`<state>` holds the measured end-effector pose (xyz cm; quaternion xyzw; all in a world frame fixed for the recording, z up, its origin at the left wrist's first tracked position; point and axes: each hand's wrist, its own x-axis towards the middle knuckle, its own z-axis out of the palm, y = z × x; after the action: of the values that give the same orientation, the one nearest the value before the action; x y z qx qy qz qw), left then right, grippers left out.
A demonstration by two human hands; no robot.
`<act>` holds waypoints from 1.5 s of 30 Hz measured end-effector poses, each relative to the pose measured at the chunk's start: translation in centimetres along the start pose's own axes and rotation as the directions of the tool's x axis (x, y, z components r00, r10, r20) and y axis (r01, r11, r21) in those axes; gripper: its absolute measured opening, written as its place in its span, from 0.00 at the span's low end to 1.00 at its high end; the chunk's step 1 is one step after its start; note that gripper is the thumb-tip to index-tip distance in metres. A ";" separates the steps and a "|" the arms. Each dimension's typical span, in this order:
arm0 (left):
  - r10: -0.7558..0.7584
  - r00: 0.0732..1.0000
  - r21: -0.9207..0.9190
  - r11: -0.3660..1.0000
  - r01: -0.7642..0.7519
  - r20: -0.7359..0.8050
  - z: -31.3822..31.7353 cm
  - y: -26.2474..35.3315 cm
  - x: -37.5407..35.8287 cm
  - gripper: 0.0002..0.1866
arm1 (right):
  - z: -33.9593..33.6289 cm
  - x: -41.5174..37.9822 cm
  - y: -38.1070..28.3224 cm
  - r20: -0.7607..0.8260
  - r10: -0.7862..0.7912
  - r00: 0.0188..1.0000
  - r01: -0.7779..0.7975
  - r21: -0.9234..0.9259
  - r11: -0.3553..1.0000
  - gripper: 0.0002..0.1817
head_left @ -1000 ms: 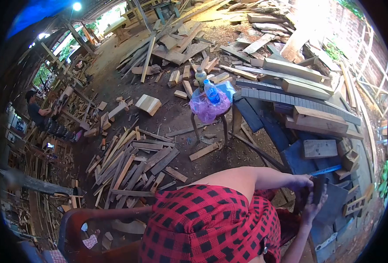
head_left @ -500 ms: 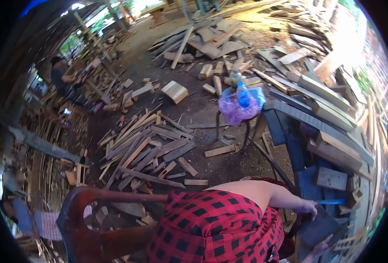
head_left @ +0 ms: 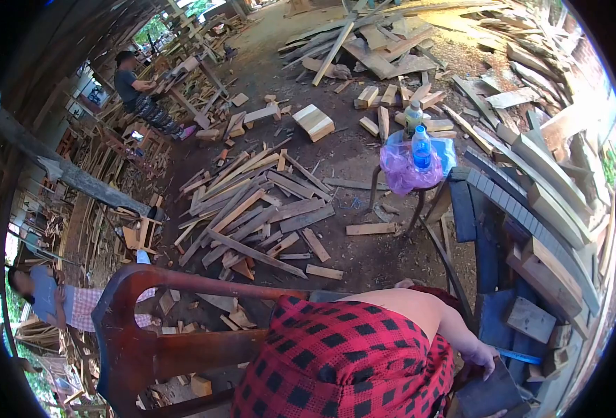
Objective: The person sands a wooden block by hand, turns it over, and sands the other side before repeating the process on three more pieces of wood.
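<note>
My left hand reaches out past my red checked garment, its fingers curled over the near edge of a dark flat board. That board lies at the lower right, tilted in this view. A sliver of my right hand shows under the board at the bottom edge of the picture; its fingers are hidden. Just beyond my left hand lies a narrow blue strip. Beside the strip rests a grey-brown wood block.
A wooden chair back rises at the left. Cut sticks lie heaped on the ground. A stool bears a purple bag and a blue bottle. Thick beams line the right. Two people are at the left.
The view has swung, so the surroundings sit further right and the left-hand person shows more fully. My left hand stays at the dark board; less of my right hand shows now.
</note>
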<state>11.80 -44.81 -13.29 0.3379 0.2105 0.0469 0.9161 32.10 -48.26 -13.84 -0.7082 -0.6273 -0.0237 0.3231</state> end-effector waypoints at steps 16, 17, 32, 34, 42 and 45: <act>0.111 0.989 0.187 0.978 -0.092 -0.095 0.3 -0.6 0.3 0.31 | -3.2 -3.9 -4.0 0.052 -0.137 0.989 0.140 -0.070 0.988 0.23; 0.115 0.989 0.176 0.980 -0.097 -0.097 0.5 -0.6 0.1 0.30 | -3.4 -4.3 -4.3 0.057 -0.144 0.988 0.148 -0.074 0.986 0.23; 0.086 0.995 0.104 0.991 -0.080 -0.052 -1.0 -1.5 2.0 0.22 | -3.2 -8.3 -8.9 0.079 -0.232 0.970 0.239 -0.099 0.966 0.23; 0.126 0.991 0.114 0.986 -0.120 -0.042 -0.8 -1.9 3.0 0.22 | -3.2 -8.4 -9.5 0.090 -0.254 0.963 0.263 -0.103 0.959 0.23; 0.170 0.972 0.015 0.985 -0.170 -0.165 -1.0 0.5 2.8 0.20 | -2.9 -9.0 -10.9 0.131 -0.313 0.941 0.328 -0.118 0.937 0.23; 0.114 0.986 0.000 0.993 -0.115 -0.122 0.9 1.1 4.2 0.20 | -5.0 -11.4 -10.3 0.121 -0.240 0.963 0.260 -0.198 0.945 0.23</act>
<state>16.06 -43.57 -13.42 0.3428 0.2461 0.1207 0.8985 22.25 -60.62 -10.51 -0.6534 -0.7207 -0.0974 0.2099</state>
